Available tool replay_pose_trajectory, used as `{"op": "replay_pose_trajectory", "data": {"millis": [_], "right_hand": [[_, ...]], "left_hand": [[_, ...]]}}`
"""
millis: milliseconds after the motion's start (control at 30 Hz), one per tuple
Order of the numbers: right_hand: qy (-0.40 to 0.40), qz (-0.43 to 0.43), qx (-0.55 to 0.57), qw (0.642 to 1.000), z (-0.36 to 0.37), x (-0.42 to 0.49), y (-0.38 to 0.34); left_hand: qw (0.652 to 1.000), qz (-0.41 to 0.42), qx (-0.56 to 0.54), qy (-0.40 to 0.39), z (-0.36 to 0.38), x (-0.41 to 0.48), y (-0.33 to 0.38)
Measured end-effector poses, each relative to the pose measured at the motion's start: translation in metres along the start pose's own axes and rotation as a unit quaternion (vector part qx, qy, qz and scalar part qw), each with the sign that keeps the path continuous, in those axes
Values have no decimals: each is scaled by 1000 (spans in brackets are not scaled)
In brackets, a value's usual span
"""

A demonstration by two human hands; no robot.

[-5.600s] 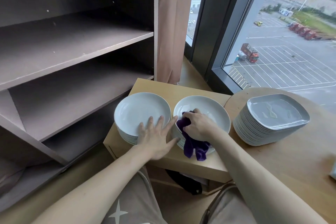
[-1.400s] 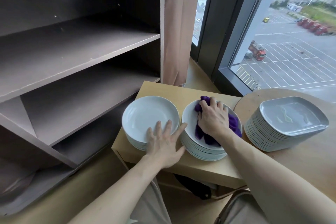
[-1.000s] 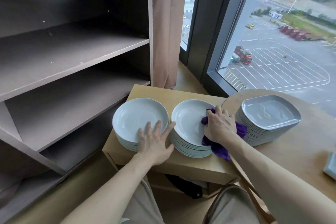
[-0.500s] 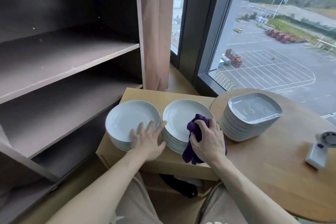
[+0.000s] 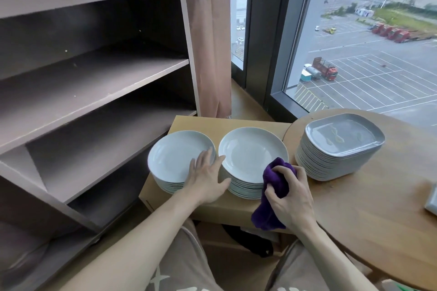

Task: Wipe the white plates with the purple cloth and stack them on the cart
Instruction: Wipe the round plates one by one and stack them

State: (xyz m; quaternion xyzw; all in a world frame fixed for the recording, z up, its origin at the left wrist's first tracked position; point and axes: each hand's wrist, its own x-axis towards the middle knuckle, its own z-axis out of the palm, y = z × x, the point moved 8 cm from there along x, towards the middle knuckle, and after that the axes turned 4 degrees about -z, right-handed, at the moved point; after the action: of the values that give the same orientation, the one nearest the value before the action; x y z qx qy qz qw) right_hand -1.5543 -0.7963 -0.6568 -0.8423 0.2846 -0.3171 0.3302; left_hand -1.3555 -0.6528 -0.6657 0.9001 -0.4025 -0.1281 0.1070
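Right now, head view: left grip lies flat w/ straight fingers on the near rim of the left stack of white plates, thumb reaching toward the right stack of white plates; both stacks sit side by side on the small wooden surface, just in front of the brown cart. Right grip is curled round the bunched purple cloth at the near-right edge of the right stack, cloth top overlapping that rim & the rest hanging down the front. Grey squarish plates are stacked on the round surface to the right.
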Motion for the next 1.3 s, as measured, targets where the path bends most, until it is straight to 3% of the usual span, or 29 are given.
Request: {"op": "replay_pose_trajectory", "data": {"millis": [100, 200, 467, 667, 867, 967, 1133, 1300], "right_hand": [[7, 15, 35, 999, -5, -7, 13], [-8, 22, 43, 999, -7, -7, 18], [-33, 13, 47, 998, -12, 5, 17], [-35, 13, 49, 998, -12, 6, 15], [-30, 13, 52, 998, -13, 5, 12], [-19, 10, 57, 998, -16, 4, 9], [-3, 7, 70, 998, -19, 5, 4], [-6, 0, 71, 997, -20, 5, 2]], "left_hand": [[996, 73, 25, 43, -6, -3, 29], [992, 123, 25, 32, 0, -5, 52], [987, 138, 21, 76, -3, -9, 85], [978, 148, 111, 93, -5, -11, 98], [939, 246, 222, 95, -2, -23, 116], [930, 276, 199, 138, -7, -31, 114], [952, 241, 100, 159, -17, -30, 97], [940, 277, 82, 182, -31, -38, 86]]}}
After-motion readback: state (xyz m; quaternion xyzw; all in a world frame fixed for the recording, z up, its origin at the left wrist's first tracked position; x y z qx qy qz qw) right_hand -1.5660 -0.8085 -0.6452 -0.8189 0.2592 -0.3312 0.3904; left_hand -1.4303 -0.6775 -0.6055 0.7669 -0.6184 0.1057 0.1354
